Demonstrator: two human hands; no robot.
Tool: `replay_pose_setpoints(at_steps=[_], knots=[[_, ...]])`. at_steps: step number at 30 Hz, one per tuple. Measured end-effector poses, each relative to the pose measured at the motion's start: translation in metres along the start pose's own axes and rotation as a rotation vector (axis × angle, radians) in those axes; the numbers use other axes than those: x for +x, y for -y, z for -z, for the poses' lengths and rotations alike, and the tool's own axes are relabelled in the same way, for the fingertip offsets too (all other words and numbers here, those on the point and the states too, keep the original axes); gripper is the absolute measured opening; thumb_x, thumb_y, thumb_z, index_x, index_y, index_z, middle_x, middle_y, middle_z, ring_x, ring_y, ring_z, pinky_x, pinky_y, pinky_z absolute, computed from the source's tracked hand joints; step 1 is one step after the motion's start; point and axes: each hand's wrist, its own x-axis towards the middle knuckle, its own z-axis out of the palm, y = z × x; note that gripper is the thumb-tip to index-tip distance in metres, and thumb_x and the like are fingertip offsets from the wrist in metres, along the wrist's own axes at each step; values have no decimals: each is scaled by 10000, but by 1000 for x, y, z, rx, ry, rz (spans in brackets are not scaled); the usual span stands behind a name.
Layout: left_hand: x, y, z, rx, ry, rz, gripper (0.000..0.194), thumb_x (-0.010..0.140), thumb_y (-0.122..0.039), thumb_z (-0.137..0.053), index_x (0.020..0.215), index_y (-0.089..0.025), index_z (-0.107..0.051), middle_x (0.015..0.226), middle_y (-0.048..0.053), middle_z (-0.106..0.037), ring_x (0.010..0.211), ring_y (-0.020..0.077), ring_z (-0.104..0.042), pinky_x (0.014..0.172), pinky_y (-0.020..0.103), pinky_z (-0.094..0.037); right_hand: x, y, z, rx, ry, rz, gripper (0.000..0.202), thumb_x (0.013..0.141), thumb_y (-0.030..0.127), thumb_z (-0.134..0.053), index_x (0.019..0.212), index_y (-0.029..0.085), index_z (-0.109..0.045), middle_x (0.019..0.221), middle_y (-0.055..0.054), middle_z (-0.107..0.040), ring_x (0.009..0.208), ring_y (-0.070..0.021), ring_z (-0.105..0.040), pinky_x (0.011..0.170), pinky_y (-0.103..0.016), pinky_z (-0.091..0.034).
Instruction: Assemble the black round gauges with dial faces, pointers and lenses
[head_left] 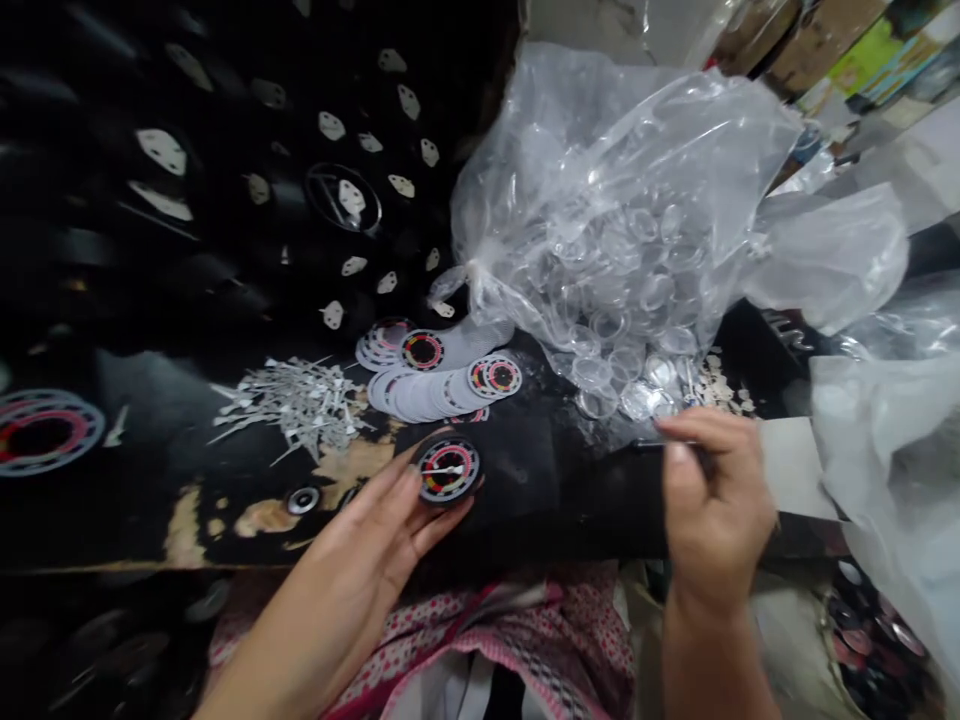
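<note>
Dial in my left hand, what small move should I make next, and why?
I'd probably keep the dial steady in your left hand and bring the thin dark tool over to it: the white pointer already lies across the dial's upturned face, while your right hand holds the tool well off to the side.

single head-worn view, directed forward and steeply down from above the wearer's lap, with the near edge of the dark surface (600,510) at close range.
</note>
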Motion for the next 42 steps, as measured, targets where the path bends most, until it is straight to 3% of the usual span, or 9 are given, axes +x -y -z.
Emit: replay_pose_setpoints(at_steps=[2, 5, 11, 19, 22, 25, 30, 37, 42], knots=[[-2, -2, -4, 39, -3, -8, 300, 813, -406, -790, 1066, -246, -794, 1248, 68, -755, 1266, 315, -622, 960, 349, -589, 3, 32, -16, 71, 380, 120, 143, 922, 178, -599, 1027, 226, -684, 915, -30, -690, 895, -205, -607, 836, -368, -440], [-2, -1, -1, 61, -27, -5, 302, 768, -413, -829, 1056, -322, -798, 1293, 16, -736, 1300, 307, -597, 966, 350, -584, 5, 61, -45, 46, 658, 252, 117, 963, 198, -563, 986, 177, -676, 869, -45, -699, 803, -201, -578, 750, -360, -400], [0, 1, 3, 33, -25, 4, 328, 757, -404, -841, 1067, -310, -792, 1265, 27, -748, 1297, 302, -600, 1010, 354, -551, 4, 62, -70, -71, 632, 424, 194, 956, 155, -490, 829, 160, -637, 790, -56, -660, 757, -208, -528, 708, -360, -344], [-2, 2, 7, 86, -27, 8, 386, 801, -405, -801, 1179, -346, -751, 1368, -14, -691, 1367, 270, -538, 1030, 262, -518, 17, 68, -60, 107, 817, 118, 105, 942, 168, -595, 859, 177, -659, 801, -2, -704, 730, -146, -603, 728, -293, -411], [5, 5, 14, 115, -27, -57, 396, 784, -393, -818, 1172, -350, -751, 1366, -27, -694, 1362, 261, -543, 989, 232, -543, 33, 41, -52, 106, 731, 18, 109, 967, 223, -587, 929, 209, -688, 897, -11, -746, 820, -156, -665, 781, -290, -453], [8, 5, 12, 48, 1, -69, 338, 787, -368, -818, 1117, -311, -768, 1258, 4, -754, 1261, 276, -632, 944, 283, -588, 49, 3, -48, -310, 475, -150, 188, 929, 257, -633, 1080, 161, -690, 1094, -139, -724, 1008, -281, -669, 894, -421, -459], [6, -1, 7, 15, 12, 41, 232, 740, -311, -855, 949, -227, -794, 965, 56, -816, 930, 273, -771, 766, 303, -649, 57, -31, -54, -486, 524, -166, 186, 883, 208, -638, 1047, 160, -712, 1033, -145, -716, 951, -297, -678, 875, -443, -480], [8, -10, -2, -169, 44, 195, 154, 900, -253, -703, 973, -149, -790, 1130, 128, -787, 1043, 255, -742, 911, 339, -614, 35, 2, -60, -139, 365, 35, 230, 976, 216, -566, 1132, 146, -719, 1138, -129, -740, 1092, -232, -678, 991, -377, -505], [8, -18, -8, -297, 7, 224, 252, 992, -234, -566, 909, -173, -796, 963, 71, -809, 848, 158, -757, 851, 290, -622, -3, 42, -70, 41, 535, 281, 314, 991, 350, -587, 1242, 189, -686, 1349, -152, -665, 1196, -253, -641, 998, -425, -519]])
